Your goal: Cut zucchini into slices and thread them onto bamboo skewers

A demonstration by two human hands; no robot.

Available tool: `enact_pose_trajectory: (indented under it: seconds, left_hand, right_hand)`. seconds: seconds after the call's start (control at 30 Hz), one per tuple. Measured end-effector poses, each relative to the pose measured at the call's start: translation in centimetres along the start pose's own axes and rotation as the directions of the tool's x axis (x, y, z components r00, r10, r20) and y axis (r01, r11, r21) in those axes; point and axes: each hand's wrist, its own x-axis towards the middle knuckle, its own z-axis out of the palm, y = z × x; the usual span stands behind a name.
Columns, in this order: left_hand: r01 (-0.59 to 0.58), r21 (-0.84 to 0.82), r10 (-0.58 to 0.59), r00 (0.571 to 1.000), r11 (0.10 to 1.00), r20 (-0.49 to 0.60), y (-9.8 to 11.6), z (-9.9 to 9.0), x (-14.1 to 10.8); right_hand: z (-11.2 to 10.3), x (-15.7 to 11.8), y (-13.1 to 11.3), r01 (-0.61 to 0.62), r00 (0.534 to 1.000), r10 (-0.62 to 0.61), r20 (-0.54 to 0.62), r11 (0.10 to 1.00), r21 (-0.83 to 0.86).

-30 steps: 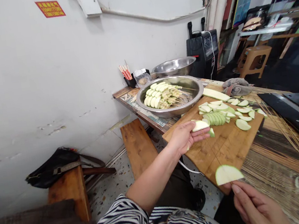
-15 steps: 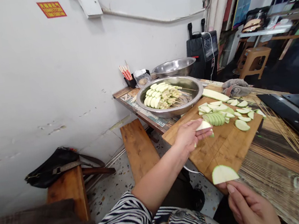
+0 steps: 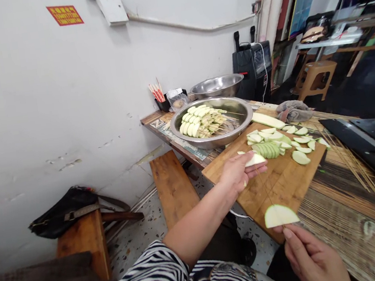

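Note:
My left hand (image 3: 238, 171) is closed around several pale green-edged vegetable slices (image 3: 255, 159), perhaps zucchini, above the near left part of the wooden cutting board (image 3: 286, 196). In my right hand (image 3: 313, 255), thumb and fingers pinch a thin bamboo skewer (image 3: 266, 190) low down. One half-round slice (image 3: 281, 215) is threaded on it, just above the fingertips. The skewer's far end reaches the slices in my left hand; whether it pierces one I cannot tell. More cut slices (image 3: 267, 149) lie on the board, beside a long peeled-looking piece (image 3: 267, 120).
A steel basin (image 3: 238, 128) holds several loaded skewers (image 3: 202, 120); another basin (image 3: 218, 85) stands behind it. Loose skewers (image 3: 360, 167) and dark flat knife-like pieces (image 3: 363, 148) lie at the right. A grey cloth (image 3: 294, 111) lies beyond the board. A wooden bench (image 3: 173, 184) stands left of the table.
The whole view has shifted slightly. My hands keep nearly the same pose, and the skewer's far end appears a little nearer the slice in my left hand.

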Motion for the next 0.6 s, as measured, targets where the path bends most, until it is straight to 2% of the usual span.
enact_pose_trajectory:
  seconds: [0.13, 0.3, 0.6]
  left_hand:
    - [-0.018, 0.002, 0.018, 1.000, 1.000, 0.004, -0.1, 0.1, -0.2]
    - [-0.032, 0.013, 0.032, 0.999, 0.999, 0.014, -0.3, 0.0, -0.2]
    - [-0.026, 0.019, 0.025, 0.999, 0.999, 0.036, -0.8, -0.3, 0.1]
  right_hand:
    - [0.3, -0.2, -0.1, 0.003, 1.000, -0.004, 0.006, 1.000, 0.026]
    - [1.5, -0.9, -1.2, 0.039, 0.996, -0.037, -0.076, 0.999, 0.032]
    - [2.0, -1.1, -1.9, -0.013, 0.997, 0.019, -0.073, 0.997, 0.079]
